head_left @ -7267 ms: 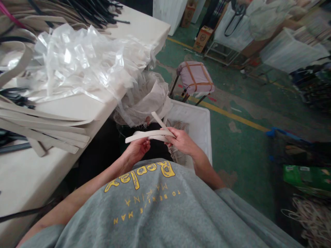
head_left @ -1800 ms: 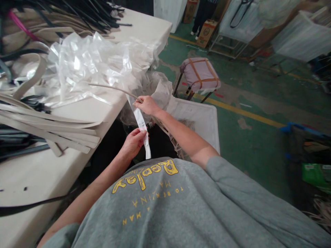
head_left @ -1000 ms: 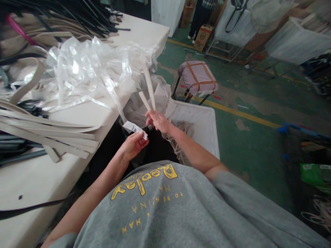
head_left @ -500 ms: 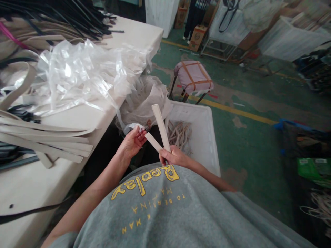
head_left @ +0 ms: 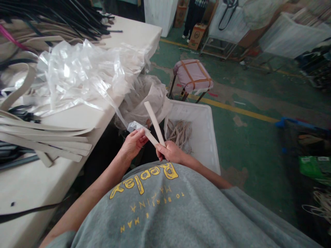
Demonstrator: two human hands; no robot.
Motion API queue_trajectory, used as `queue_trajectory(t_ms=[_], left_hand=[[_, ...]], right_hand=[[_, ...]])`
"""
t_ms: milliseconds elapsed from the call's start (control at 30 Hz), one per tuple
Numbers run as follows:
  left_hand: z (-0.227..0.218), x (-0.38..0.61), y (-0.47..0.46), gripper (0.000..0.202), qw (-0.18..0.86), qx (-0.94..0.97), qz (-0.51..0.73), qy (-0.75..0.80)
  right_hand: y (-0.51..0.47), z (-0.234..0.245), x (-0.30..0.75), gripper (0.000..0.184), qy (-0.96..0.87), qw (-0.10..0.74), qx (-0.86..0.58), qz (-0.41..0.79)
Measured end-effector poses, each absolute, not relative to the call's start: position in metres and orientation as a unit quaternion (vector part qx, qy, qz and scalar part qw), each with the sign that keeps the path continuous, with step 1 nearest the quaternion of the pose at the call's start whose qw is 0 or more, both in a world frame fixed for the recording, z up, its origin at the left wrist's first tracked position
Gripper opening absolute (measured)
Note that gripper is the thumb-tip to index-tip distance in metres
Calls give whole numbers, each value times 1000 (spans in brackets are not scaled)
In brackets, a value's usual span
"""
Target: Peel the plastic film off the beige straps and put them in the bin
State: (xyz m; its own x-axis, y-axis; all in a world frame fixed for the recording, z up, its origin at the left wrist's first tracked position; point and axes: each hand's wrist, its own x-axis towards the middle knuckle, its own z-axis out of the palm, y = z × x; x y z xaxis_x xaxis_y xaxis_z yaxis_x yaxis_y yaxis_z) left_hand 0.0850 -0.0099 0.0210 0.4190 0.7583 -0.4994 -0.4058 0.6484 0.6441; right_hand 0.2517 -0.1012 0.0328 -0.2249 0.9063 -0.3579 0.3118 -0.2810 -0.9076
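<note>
My right hand (head_left: 171, 152) is closed round an off-white strap (head_left: 154, 121), in front of my shirt. One end sticks up and away; another flat end slants left to my left hand (head_left: 133, 142). Whether both ends belong to one strap is hidden by the fingers. My left hand pinches a small clear plastic sleeve (head_left: 133, 126) at the tip of the slanting end. How far the tip sits inside the sleeve I cannot make out.
On the white table (head_left: 23, 193) to the left lie crumpled plastic sleeves (head_left: 82, 69), off-white straps (head_left: 59, 143) and dark straps (head_left: 64, 17). A white bin (head_left: 204, 137) with strap pieces stands beyond my right hand. A padded stool (head_left: 193, 75) is behind it.
The slanting strap end and the plastic sleeve, apart before, have come together at my left fingers. My right hand has shifted slightly left, and the upright end leans further left.
</note>
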Motion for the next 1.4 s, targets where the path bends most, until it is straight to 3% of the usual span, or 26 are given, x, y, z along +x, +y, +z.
queue_trajectory(t_ms=[233, 367, 500, 633, 900, 1033, 1200, 1333, 1400], left_hand=[[12, 83, -26, 27, 826, 189, 316, 426], [9, 81, -28, 22, 796, 126, 372, 460], [14, 94, -44, 31, 838, 188, 328, 394], [18, 101, -55, 32, 842, 188, 315, 396], [23, 121, -74, 27, 893, 208, 233, 325], [16, 129, -86, 18, 914, 232, 129, 307], [12, 127, -93, 32, 938, 206, 27, 277], [7, 116, -90, 20, 928, 158, 29, 337], [2, 109, -90, 26, 926, 128, 31, 355]], right_hand=[[-91, 38, 261, 55, -493, 258, -515, 652], [-108, 51, 284, 40, -522, 222, -574, 591], [-111, 51, 281, 38, -533, 253, -626, 510], [-117, 54, 292, 32, -543, 277, -592, 527], [-140, 60, 304, 49, -535, 310, -614, 491], [-153, 65, 315, 58, -509, 297, -594, 549], [-175, 79, 340, 52, -495, 279, -584, 579], [-170, 87, 338, 53, -505, 288, -603, 546], [-160, 87, 332, 51, -519, 272, -607, 538]])
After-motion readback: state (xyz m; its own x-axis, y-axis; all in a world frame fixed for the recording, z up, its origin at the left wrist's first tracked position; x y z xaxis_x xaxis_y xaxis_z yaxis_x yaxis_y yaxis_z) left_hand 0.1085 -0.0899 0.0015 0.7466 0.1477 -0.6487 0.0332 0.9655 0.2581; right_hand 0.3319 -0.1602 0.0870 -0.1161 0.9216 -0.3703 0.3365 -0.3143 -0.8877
